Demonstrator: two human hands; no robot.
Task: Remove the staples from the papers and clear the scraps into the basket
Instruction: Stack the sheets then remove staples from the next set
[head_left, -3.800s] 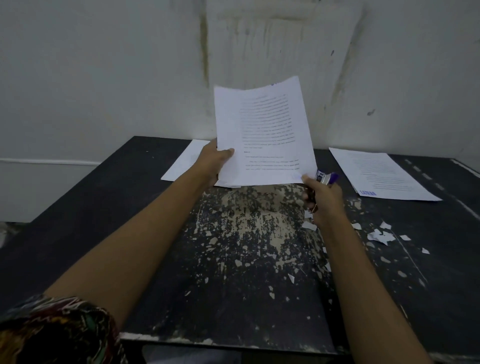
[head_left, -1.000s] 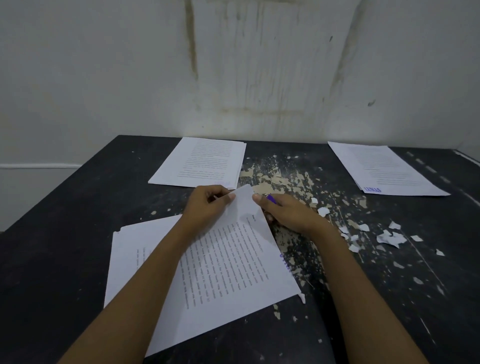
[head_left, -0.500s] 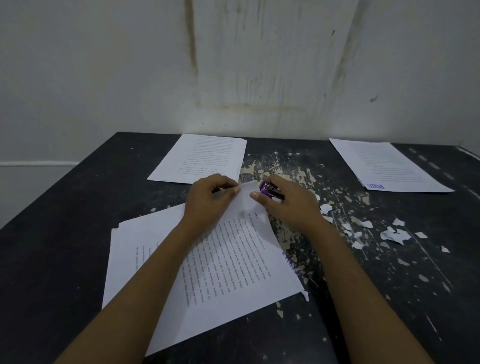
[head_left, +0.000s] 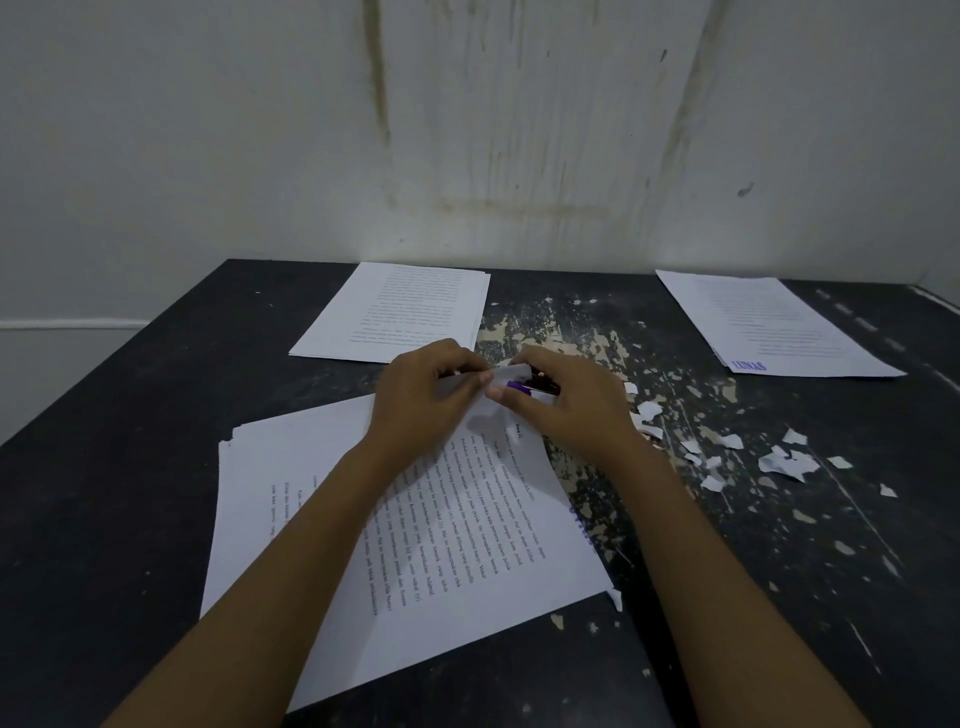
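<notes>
Both hands (head_left: 498, 405) — stapled corner (head_left: 511, 375)

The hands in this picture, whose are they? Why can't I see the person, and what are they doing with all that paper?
The camera sits on the person's head and looks down, so you see only their arms, as if through their eyes. The left hand pinches the far corner of the papers lying in front of them. The right hand holds a small purple staple remover against that same corner. It all rests on a black table with worn paint. Two more paper piles lie farther back: one in the middle, one on the right. Little torn paper scraps are scattered to the right. No basket shows here.
</notes>
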